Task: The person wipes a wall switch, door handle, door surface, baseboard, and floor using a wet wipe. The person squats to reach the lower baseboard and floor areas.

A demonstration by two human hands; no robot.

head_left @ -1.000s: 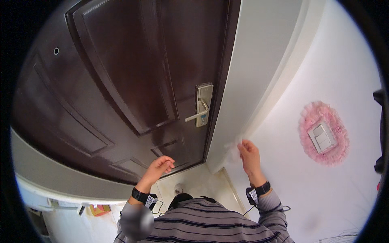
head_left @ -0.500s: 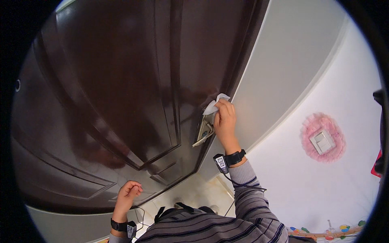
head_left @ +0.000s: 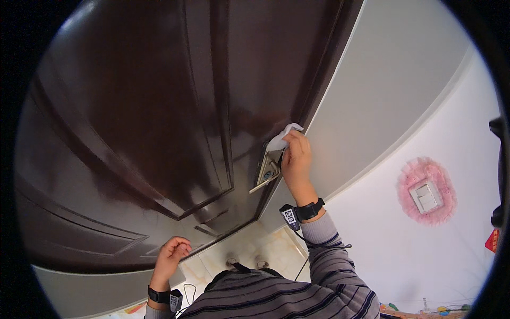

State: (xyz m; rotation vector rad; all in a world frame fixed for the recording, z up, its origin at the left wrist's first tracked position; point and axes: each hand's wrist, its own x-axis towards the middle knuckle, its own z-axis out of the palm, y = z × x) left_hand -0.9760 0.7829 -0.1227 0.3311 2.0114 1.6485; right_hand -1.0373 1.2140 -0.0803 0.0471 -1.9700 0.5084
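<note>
Thin white cloth (head_left: 278,140), tissue-like, lies over the upper end of the metal lock plate (head_left: 268,166) on the door; it appears to touch the plate, though how firmly I cannot judge. The plate's long axis runs upright, along the door's edge, and its bare lower part lies to the left of the right hand (head_left: 297,159). From that lower part the lever handle (head_left: 264,184) juts out leftward, below the fingers and apart from them. Right hand is much the nearer: its fingers are closed in a pinch on the cloth, back of the hand uppermost, forearm reaching up and forward. Left hand (head_left: 172,254) hangs well apart, near the lower door, fingers loosely curled with a partial gap; I see nothing in it, palm partly hidden. Each wrist carries a black strap bearing a small device. Beyond: dark brown panelled door (head_left: 143,106), pale grey frame surface (head_left: 382,90) on its right, then white wall with a light switch (head_left: 425,198) ringed by a pink ruffle (head_left: 405,202).
</note>
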